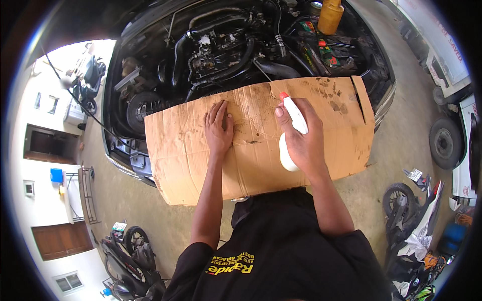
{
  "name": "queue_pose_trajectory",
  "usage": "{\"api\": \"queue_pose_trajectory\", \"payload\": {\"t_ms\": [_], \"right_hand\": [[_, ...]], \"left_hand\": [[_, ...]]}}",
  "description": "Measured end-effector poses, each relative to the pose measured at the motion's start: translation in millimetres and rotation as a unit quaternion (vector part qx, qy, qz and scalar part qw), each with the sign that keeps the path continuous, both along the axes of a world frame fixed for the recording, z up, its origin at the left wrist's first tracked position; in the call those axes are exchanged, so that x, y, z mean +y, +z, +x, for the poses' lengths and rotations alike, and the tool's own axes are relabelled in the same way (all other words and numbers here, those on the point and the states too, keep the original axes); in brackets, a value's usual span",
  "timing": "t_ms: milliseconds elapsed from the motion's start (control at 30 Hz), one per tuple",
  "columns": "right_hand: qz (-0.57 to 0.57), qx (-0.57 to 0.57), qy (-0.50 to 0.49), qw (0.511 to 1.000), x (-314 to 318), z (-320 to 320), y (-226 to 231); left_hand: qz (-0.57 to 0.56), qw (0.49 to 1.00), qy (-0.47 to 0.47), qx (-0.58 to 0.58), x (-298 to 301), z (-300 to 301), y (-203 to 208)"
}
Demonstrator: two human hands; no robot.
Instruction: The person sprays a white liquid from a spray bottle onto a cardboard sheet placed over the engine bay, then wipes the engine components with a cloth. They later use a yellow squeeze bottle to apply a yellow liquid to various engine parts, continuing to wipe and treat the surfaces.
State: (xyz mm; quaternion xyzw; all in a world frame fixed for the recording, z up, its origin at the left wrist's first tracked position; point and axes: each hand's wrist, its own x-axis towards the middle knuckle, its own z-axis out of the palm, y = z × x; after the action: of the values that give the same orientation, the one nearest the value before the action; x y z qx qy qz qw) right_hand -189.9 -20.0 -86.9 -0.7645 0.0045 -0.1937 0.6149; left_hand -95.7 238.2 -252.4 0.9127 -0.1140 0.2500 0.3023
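My right hand (304,138) grips a white spray bottle (288,153) whose nozzle tip is red and points away from me, toward the engine. Beneath both hands lies a large sheet of brown cardboard (186,150), creased and marked with dark oily stains, draped over the front edge of the car. Flat on the cardboard rests my left hand (219,128), its fingers stretched forward and holding nothing. Beyond the sheet is the exposed engine (216,55) with black hoses and pipes.
A yellow-brown container (330,17) stands at the engine bay's far right, near a battery (331,60). Motorcycles (128,261) are parked behind me at left, and others (401,205) at right. A vehicle with a dark wheel (445,143) stands farther right.
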Motion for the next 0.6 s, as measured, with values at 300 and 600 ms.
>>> {"api": "queue_pose_trajectory", "payload": {"t_ms": [300, 600], "right_hand": [[-0.015, -0.017, 0.024, 0.999, -20.1, 5.4, -1.2], [-0.029, 0.047, 0.063, 0.996, -40.6, -12.2, -3.6]], "left_hand": [[0.002, 1.0, 0.008, 0.002, -5.6, -2.3, 8.1], [0.008, 1.0, 0.01, -0.006, -6.9, -1.5, 7.5]]}}
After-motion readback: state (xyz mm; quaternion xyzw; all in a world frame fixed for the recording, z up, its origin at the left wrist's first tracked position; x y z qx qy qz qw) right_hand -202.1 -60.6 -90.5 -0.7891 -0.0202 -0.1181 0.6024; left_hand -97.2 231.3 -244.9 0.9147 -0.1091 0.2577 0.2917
